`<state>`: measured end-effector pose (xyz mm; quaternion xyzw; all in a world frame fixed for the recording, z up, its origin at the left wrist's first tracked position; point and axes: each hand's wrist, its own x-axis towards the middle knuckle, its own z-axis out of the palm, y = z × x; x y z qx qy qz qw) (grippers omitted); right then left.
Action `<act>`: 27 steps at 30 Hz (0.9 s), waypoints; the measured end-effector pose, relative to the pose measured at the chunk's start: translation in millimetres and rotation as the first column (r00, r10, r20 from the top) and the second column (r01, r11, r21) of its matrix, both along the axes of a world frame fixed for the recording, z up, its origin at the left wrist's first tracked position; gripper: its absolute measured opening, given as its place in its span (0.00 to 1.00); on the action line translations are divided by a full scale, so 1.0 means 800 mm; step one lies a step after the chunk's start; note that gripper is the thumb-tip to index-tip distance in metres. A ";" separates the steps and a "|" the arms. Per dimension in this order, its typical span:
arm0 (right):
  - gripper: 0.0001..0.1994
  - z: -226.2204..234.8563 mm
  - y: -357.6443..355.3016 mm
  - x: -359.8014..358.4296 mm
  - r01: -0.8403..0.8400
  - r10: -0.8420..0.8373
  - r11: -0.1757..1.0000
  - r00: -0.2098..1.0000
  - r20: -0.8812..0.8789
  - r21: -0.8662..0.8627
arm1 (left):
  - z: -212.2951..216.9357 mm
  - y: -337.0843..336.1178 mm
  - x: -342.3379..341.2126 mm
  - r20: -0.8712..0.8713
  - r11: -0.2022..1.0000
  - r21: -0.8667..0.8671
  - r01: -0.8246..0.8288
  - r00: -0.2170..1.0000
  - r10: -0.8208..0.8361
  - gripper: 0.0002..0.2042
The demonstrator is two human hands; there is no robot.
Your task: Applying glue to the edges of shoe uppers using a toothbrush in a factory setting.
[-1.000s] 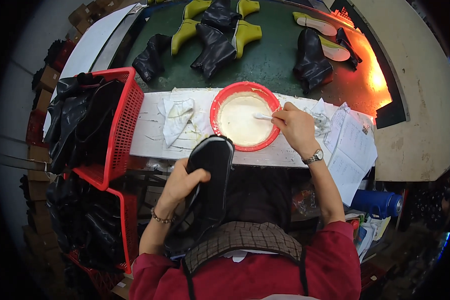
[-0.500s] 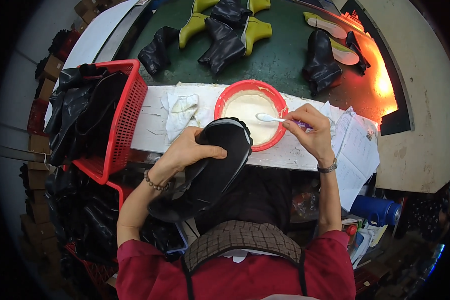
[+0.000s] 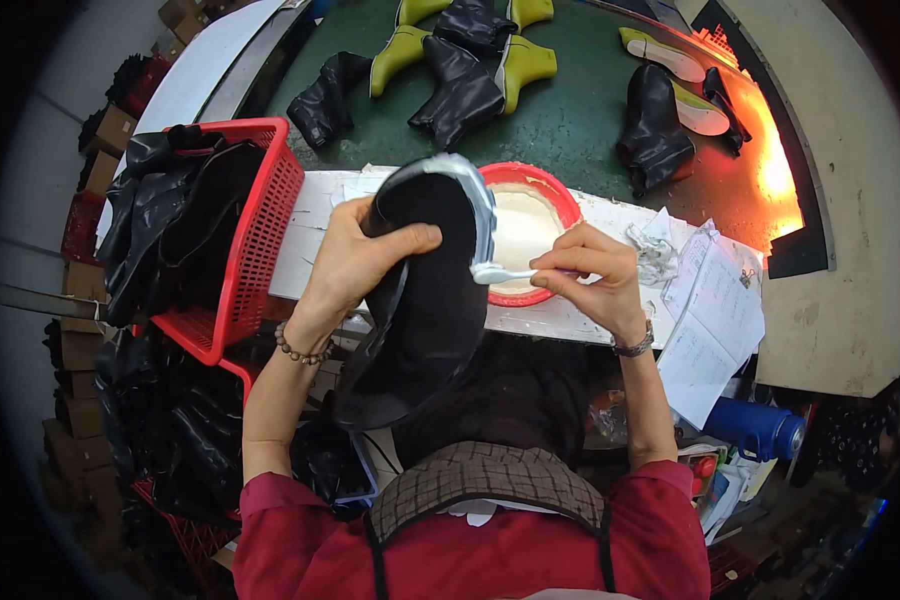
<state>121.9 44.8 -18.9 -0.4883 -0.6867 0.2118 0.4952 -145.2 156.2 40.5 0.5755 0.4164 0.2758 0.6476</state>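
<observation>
My left hand (image 3: 355, 255) grips a black boot upper (image 3: 425, 320), thumb on its dark inner side and fingers behind. Wet white paste shows along the curved edge at its upper end. Between the thumb and fingers of my right hand (image 3: 595, 275) is a white toothbrush (image 3: 510, 274), its head touching the upper's right edge. Just behind and partly covered by the upper stands a red plastic bowl (image 3: 567, 203) of cream-white paste (image 3: 526, 225).
At left, a red basket (image 3: 260, 235) holds black boot uppers. Yellow-green lasts (image 3: 525, 68) and black uppers (image 3: 458, 95) lie on the dark green surface (image 3: 380, 135) behind, with an orange glow at right. Papers (image 3: 715, 310), a crumpled cloth (image 3: 653, 257) and a blue flask (image 3: 755, 428) are at right.
The boot upper has been raised and turned more upright, now covering part of the bowl. My right hand has brought the toothbrush from over the paste down-left onto the upper's edge.
</observation>
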 end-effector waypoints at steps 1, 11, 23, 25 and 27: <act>0.08 -0.001 -0.001 -0.004 -0.007 0.006 1.000 1.000 -0.022 -0.020 | 0.004 0.002 0.002 0.018 0.996 0.067 -0.065 0.998 0.064 0.13; 0.27 0.032 0.024 -0.108 -0.068 -0.022 0.963 0.945 -0.327 -0.262 | 0.015 0.107 0.047 -0.158 0.570 0.802 -0.177 0.858 0.488 0.15; 0.05 0.037 0.024 -0.118 0.243 -0.221 0.966 0.952 -0.214 0.085 | -0.011 -0.006 -0.013 -0.404 0.513 0.818 0.260 0.895 0.190 0.72; 0.06 0.035 0.023 -0.127 0.154 -0.108 0.981 0.938 -0.328 0.119 | -0.035 -0.020 -0.003 -0.302 0.513 0.844 0.157 0.929 0.213 0.66; 0.06 0.041 0.018 -0.124 0.125 -0.101 0.991 0.943 -0.318 0.056 | -0.064 -0.026 0.002 -0.184 0.575 0.818 0.018 0.955 0.232 0.60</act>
